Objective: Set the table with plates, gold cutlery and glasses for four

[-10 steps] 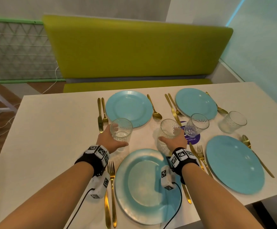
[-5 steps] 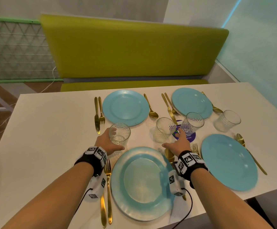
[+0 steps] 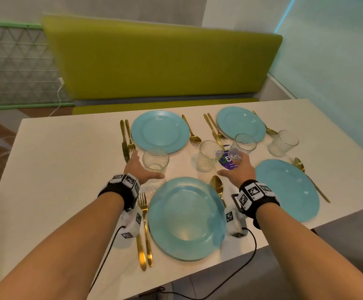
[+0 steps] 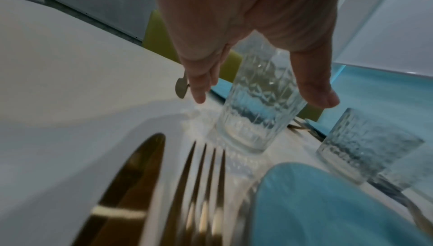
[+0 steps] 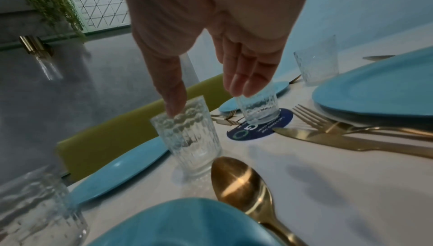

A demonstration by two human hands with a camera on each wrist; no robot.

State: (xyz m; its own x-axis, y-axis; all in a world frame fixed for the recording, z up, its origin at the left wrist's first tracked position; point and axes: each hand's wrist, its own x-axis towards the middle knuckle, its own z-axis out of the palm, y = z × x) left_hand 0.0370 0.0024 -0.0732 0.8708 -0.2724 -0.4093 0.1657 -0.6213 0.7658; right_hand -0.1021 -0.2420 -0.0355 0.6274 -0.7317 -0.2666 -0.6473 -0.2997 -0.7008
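Four blue plates lie on the white table [image 3: 68, 169]: the near one [image 3: 184, 217], one at right [image 3: 286, 189] and two at the far side [image 3: 160, 131] [image 3: 241, 123]. Gold cutlery flanks each, with a fork [image 3: 144, 213] and a spoon [image 3: 217, 187] beside the near plate. My left hand [image 3: 149, 164] [image 4: 262, 98] is open around a ribbed glass [image 3: 155, 161] [image 4: 255, 116] that stands on the table, fingers and thumb apart from it. My right hand [image 3: 231, 164] [image 5: 209, 100] hovers open between a second glass [image 3: 208, 155] [image 5: 189, 139] and a third [image 3: 244, 146] [image 5: 257, 109]. A fourth glass [image 3: 283, 142] stands far right.
A round purple sticker [image 3: 228, 163] lies under the third glass. A green bench [image 3: 161, 61] runs behind the table, and a pale wall [image 3: 338, 72] closes the right side. Black cables [image 3: 249, 256] hang from my wrists over the near table edge.
Both hands have let go of their glasses, which now stand on the table. My right hand has moved right, away from the second glass; my left hand has opened in place.
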